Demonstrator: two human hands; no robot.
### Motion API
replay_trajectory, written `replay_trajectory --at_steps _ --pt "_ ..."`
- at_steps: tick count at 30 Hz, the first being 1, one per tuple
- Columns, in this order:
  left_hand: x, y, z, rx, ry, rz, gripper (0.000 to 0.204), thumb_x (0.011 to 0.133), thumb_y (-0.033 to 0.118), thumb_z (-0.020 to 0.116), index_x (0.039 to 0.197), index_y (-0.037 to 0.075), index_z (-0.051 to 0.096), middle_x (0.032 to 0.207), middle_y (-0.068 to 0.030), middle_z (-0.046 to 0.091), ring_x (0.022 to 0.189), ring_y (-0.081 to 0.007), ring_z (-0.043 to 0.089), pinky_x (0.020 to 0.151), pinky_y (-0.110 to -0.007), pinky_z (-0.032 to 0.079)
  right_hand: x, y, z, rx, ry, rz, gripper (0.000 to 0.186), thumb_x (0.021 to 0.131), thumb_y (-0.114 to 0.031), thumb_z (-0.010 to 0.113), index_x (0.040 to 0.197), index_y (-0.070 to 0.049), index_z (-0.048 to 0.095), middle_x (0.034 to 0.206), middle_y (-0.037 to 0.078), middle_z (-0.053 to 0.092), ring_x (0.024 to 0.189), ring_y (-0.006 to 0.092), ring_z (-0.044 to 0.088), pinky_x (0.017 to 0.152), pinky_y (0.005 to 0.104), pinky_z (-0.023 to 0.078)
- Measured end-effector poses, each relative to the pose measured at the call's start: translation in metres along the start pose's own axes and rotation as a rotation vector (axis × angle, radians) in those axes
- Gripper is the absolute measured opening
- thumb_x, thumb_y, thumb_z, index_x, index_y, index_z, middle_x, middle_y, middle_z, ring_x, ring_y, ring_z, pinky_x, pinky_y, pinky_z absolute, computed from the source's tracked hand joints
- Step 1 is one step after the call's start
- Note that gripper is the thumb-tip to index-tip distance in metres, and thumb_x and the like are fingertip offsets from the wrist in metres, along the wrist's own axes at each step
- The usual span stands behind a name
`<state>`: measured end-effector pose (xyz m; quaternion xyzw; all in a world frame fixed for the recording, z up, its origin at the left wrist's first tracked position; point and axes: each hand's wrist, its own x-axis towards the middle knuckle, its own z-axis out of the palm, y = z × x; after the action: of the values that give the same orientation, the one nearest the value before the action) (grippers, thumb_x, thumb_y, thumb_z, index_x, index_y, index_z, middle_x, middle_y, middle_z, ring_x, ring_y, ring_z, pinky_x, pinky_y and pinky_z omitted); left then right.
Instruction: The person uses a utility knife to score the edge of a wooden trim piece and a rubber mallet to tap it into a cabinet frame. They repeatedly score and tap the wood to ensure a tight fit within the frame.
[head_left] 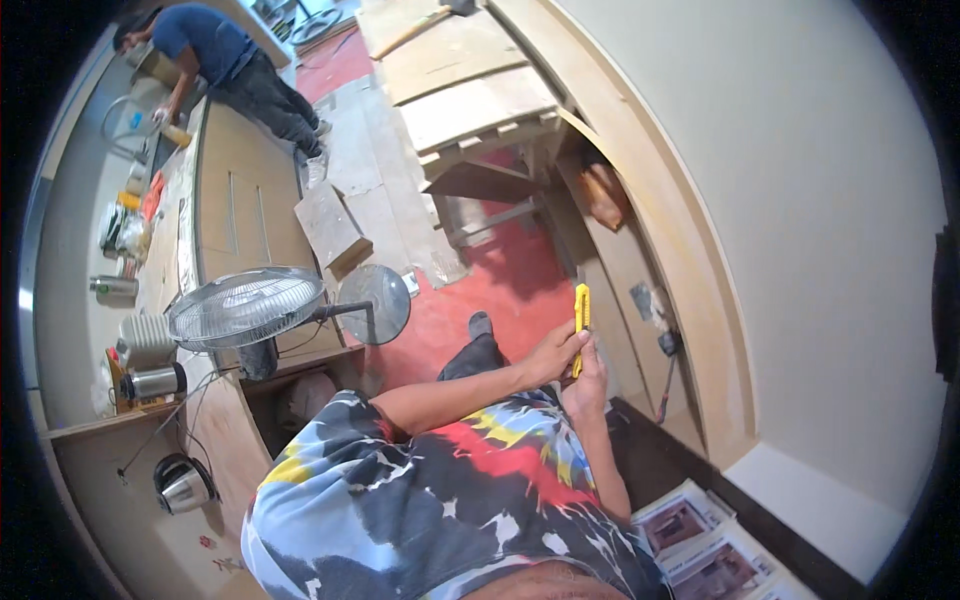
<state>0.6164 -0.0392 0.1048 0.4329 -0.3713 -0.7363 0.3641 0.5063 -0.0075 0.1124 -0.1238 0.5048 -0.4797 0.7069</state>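
held out over the floor [440, 335], well apart from the fan [250, 305], with left hand [546, 360] touching, its grip too hidden to tell, and with right hand [590, 380] fingers clamped on the knife [582, 305], likely to hold it still and pointed ahead.

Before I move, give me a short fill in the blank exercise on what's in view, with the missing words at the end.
1. Your left hand and right hand meet at a utility knife whose main colour is ____.
2. The floor around your foot is ____.
3. The fan stands on the ____ side of your hands.
4. At the upper left, the bent-over co-worker wears a shirt coloured ____.

Missing words: yellow; red; left; blue.
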Motion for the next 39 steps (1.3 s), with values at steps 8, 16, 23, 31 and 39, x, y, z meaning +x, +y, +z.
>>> replay_trajectory --at_steps 8,16,23,31,39 --pt "0.001 0.043 -0.084 -0.229 0.261 0.103 0.028 0.106 0.026 0.044 0.124 0.006 0.052 0.098 0.0004 0.056 0.089 -0.0087 0.055 0.075 -0.025 0.049 0.049 0.003 0.104 -0.119 -0.258 -0.001 0.037 0.103 -0.028 0.049 0.133 -0.005 0.053 0.105 0.0 0.062 0.09 0.0089 0.062 0.075 0.0246 0.052" --pt "0.012 0.087 -0.135 -0.378 0.452 0.209 0.027 0.105 0.029 0.046 0.12 0.008 0.054 0.091 0.0019 0.055 0.078 -0.0057 0.052 0.066 -0.022 0.045 0.091 -0.001 0.177 -0.148 -0.412 0.061 0.042 0.104 -0.023 0.046 0.14 -0.001 0.044 0.118 0.005 0.06 0.101 0.0099 0.061 0.077 0.0246 0.053" --pt "0.037 0.154 -0.191 -0.526 0.47 0.255 0.034 0.106 0.032 0.043 0.127 0.006 0.049 0.095 -0.004 0.063 0.088 -0.0131 0.063 0.073 -0.027 0.051 0.198 -0.045 0.188 -0.545 -0.65 0.149 0.028 0.103 -0.026 0.05 0.112 -0.002 0.062 0.102 0.004 0.063 0.09 0.0107 0.061 0.078 0.0268 0.053" --pt "0.072 0.222 -0.248 -0.625 0.509 0.294 0.039 0.104 0.033 0.048 0.128 0.002 0.047 0.098 -0.0068 0.061 0.095 -0.0237 0.066 0.079 -0.034 0.055 0.402 -0.132 0.387 -0.81 -0.372 -0.25 0.03 0.093 -0.029 0.064 0.095 0.002 0.064 0.074 0.01 0.068 0.062 0.0148 0.066 0.048 0.0285 0.052" --pt "0.056 0.232 -0.249 -0.556 0.796 0.261 0.03 0.097 0.026 0.062 0.115 0.006 0.048 0.094 -0.0055 0.059 0.07 -0.0151 0.059 0.06 -0.028 0.051 0.551 -0.086 0.544 -0.92 -0.132 -0.164 0.043 0.083 -0.043 0.071 0.071 -0.002 0.064 0.062 0.007 0.067 0.046 0.0164 0.062 0.049 0.0277 0.051"
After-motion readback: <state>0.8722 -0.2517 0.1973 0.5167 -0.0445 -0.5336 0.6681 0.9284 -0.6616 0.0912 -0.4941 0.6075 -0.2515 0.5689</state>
